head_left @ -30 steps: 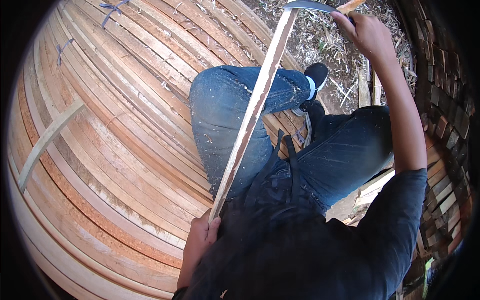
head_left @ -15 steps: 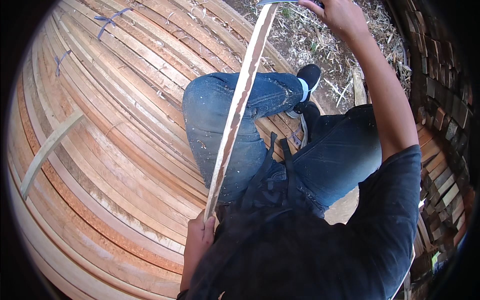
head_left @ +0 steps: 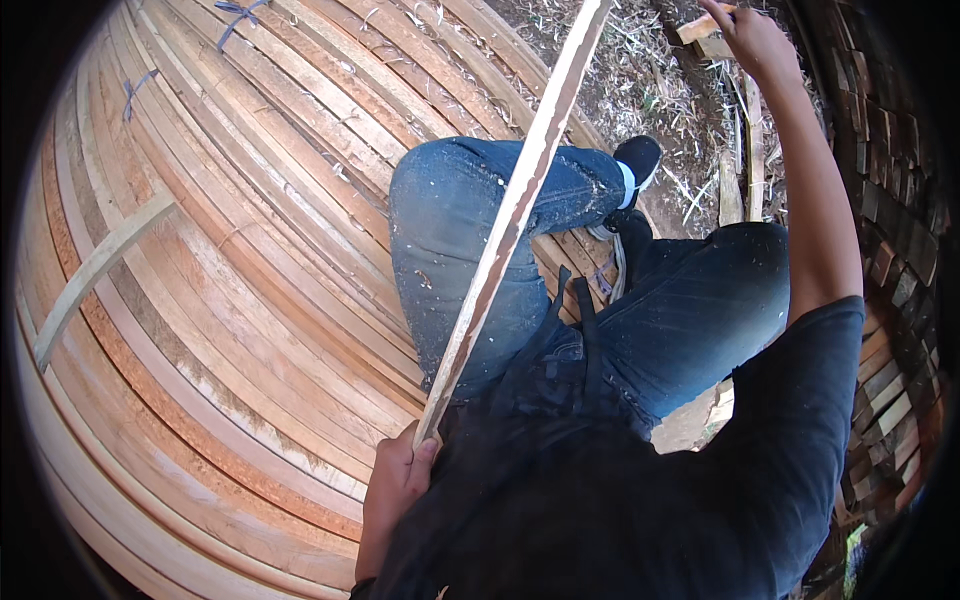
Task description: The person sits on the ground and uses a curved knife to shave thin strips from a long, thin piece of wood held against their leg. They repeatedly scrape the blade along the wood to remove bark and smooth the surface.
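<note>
My left hand (head_left: pixel 398 470) is closed round the lower end of a long wooden strip (head_left: pixel 500 235), close to my waist. The strip slants up and right across my bent left leg (head_left: pixel 450 250), and its far end passes out of the top of the view. A ragged brown band runs along its pale face. My right hand (head_left: pixel 757 42) is raised at the top right, apart from the strip, with its fingers partly cut off by the view's edge. It is closed on a knife whose blade lies out of view; the blade shows in the earlier view.
Long wooden boards (head_left: pixel 250 290) in bundles lie under and left of me, some tied with blue cord (head_left: pixel 240 12). A short loose slat (head_left: pixel 105 275) lies across them. Wood shavings (head_left: pixel 640 80) and offcuts (head_left: pixel 754 150) cover the ground ahead. Stacked wood (head_left: pixel 900 200) rises at right.
My right hand has moved right and away from the strip, and the blade has left the view. The strip's upper end has shifted right. My left hand keeps its hold.
</note>
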The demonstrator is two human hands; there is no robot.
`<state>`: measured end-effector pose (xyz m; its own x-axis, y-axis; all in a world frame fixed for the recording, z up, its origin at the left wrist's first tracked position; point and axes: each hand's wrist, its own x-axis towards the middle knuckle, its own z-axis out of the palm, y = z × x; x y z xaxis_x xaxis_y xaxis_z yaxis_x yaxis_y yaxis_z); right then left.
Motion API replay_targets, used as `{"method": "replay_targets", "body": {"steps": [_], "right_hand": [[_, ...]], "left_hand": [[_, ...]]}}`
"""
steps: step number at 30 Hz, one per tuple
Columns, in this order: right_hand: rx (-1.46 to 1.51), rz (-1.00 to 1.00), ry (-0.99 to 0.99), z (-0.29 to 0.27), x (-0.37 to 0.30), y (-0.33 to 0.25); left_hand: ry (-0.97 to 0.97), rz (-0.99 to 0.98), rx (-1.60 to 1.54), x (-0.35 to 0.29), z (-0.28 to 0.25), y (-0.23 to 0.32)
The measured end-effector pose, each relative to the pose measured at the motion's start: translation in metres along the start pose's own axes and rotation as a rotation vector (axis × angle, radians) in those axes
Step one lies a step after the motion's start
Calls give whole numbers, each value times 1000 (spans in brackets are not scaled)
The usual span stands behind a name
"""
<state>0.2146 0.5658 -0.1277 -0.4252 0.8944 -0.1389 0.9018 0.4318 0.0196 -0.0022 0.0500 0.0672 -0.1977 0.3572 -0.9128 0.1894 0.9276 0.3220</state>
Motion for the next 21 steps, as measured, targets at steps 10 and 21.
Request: {"method": "replay_targets", "body": {"steps": [10,21], "right_hand": [[77,133,139,-1,6,24],[18,-196,94,-1,-4,-53]], "left_hand": [[17,-2,-19,-1,-1,0],[41,-48,-62,3,-7,1]]}}
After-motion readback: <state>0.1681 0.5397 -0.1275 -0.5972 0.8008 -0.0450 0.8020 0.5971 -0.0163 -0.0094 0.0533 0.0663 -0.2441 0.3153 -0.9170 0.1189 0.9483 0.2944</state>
